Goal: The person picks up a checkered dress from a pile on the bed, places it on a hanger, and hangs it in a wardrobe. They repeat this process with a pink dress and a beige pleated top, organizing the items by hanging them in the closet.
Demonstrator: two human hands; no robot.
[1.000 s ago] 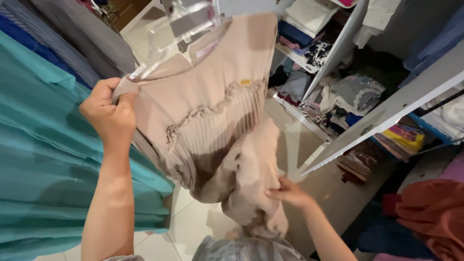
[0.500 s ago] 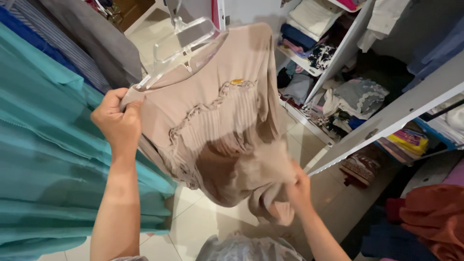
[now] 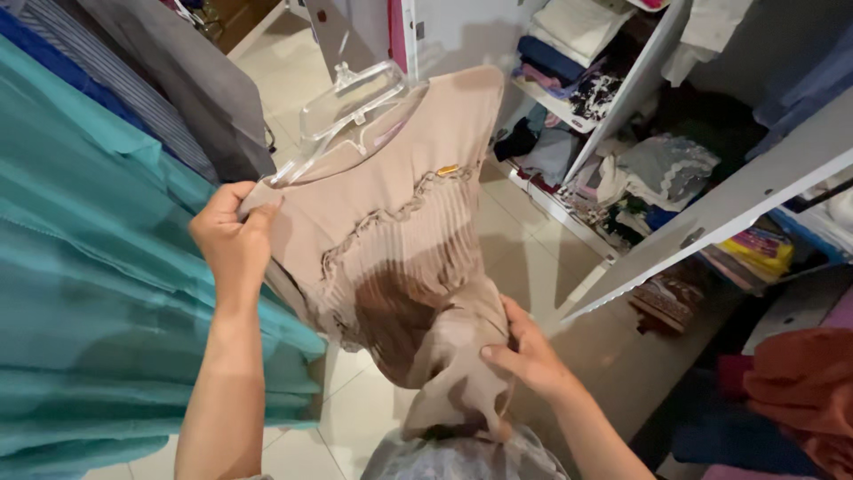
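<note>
A beige pleated blouse (image 3: 400,222) with a ruffled trim hangs on a clear plastic hanger (image 3: 351,111) in front of me. My left hand (image 3: 233,242) grips the blouse's shoulder at the hanger's left end. My right hand (image 3: 526,351) holds the bunched lower part of the blouse, thumb pressed into the fabric. The hem droops below my right hand.
Teal garments (image 3: 98,293) hang at the left, with grey and striped clothes behind them. A white wardrobe (image 3: 711,213) with shelves of folded and piled clothes stands open at the right. An orange cloth (image 3: 800,391) lies at the lower right. Pale floor tiles (image 3: 355,418) lie below.
The blouse and hanger have shifted slightly right and lower in view. My right hand has regripped the gathered lower fabric and my left hand has moved right with the shoulder.
</note>
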